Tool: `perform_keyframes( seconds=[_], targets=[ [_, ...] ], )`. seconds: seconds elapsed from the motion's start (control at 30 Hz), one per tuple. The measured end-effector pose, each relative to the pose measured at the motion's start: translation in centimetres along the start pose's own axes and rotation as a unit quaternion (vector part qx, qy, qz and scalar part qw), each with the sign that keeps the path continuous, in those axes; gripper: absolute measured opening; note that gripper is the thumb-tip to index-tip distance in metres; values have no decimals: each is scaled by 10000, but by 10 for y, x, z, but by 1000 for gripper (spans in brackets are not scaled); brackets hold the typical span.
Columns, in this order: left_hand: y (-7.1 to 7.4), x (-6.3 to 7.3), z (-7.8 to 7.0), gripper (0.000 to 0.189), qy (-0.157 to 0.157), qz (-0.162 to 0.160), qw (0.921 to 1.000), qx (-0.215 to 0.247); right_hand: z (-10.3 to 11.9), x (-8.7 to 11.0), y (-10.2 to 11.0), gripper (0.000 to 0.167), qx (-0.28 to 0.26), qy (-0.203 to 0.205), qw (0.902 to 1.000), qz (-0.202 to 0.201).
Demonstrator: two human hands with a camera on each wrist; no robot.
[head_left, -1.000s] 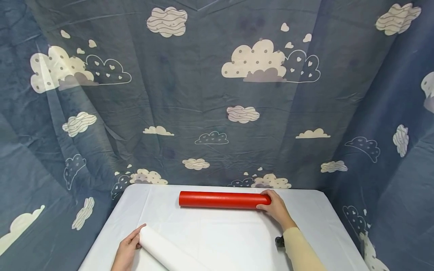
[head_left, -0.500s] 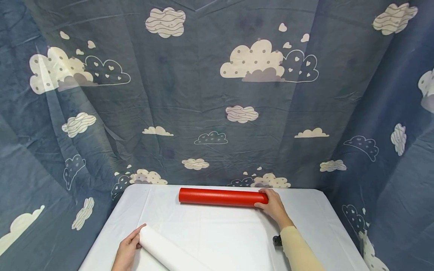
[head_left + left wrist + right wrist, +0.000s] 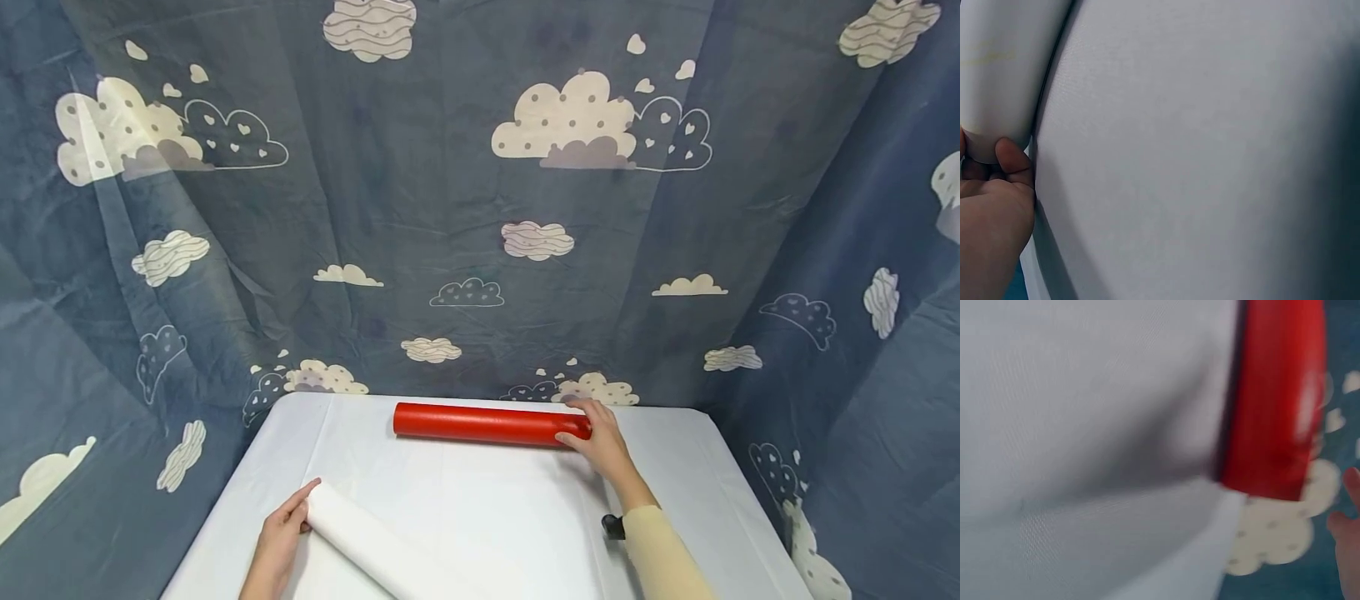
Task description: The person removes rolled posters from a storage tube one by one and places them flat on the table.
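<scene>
Red roll [image 3: 480,423] and white roll [image 3: 378,547] are the things at the two hands, beneath a blue-grey cloud-print curtain [image 3: 450,196] that hangs beyond both and down either side. A white-covered table [image 3: 517,496] spreads under the hands. On it, the red roll lies crosswise near the far edge, its right end at the right hand [image 3: 602,442] and the rest running leftward from there. The white roll slants from the left hand [image 3: 281,533] toward the person, passing out of the head view. Beyond the right hand, a cream sleeve [image 3: 666,554] covers the forearm. That hand's thumb and fingers stand wide about the red end; the right wrist view shows a gap there, so I cannot tell whether they touch. The left hand pinches the white roll's end. Smaller still, a black device [image 3: 612,526] sits by the right wrist, and a faint yellow mark [image 3: 988,57] crosses the white roll above the left thumb.
</scene>
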State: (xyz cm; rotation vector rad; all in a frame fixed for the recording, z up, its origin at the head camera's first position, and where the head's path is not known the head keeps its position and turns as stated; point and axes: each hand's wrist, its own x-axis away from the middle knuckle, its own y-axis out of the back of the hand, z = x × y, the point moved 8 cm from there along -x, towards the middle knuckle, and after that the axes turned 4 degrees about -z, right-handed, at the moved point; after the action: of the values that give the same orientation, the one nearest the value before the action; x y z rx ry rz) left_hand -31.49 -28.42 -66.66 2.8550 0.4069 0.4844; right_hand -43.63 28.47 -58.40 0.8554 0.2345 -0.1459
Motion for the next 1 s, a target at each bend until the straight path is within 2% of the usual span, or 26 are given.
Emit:
perform_keyframes(
  seconds=[0.1, 0.2, 0.33, 0.4, 0.47, 0.53, 0.6, 0.67, 0.83, 0.97, 1.0],
  targets=[
    [2, -1, -3, 46, -45, -28, 10000, 2, 26, 15, 12, 65, -244, 287, 9992, -157],
    [1, -2, -3, 46, -46, -16, 10000, 47, 60, 40, 26, 60, -419, 756, 9958, -310],
    [-1, -2, -1, 43, 11, -14, 10000, 80, 109, 87, 35, 57, -452, 1463, 9872, -444],
    [-2, -1, 0, 42, 40, -52, 10000, 47, 131, 113, 32, 57, -303, 1714, 9841, -340],
    [-3, 0, 0, 42, 10, -78, 10000, 26, 149, 138, 21, 56, -111, 1749, 9845, 30],
    [-4, 0, -1, 43, -11, -90, 9999, 45, 163, 161, 2, 54, 13, 1758, 9823, 642],
    [-5, 1, -3, 43, -54, -94, 9999, 53, 171, 182, -20, 51, 196, 1754, 9760, 1273],
    [-5, 1, -5, 44, -59, -98, 9999, 52, 177, 200, -41, 52, 328, 1983, 9657, 1646],
    [-6, 4, -7, 47, 40, -120, 9999, -33, 182, 229, -76, 55, 947, 2759, 9416, 1683],
    [-10, 5, -7, 49, 48, 30, 10000, -75, 174, 235, -92, 56, 1143, 2637, 9362, 2022],
    [-11, 4, -8, 49, 41, 73, 9999, -118, 172, 235, -94, 50, 1160, 2578, 9363, 2082]
  ],
)
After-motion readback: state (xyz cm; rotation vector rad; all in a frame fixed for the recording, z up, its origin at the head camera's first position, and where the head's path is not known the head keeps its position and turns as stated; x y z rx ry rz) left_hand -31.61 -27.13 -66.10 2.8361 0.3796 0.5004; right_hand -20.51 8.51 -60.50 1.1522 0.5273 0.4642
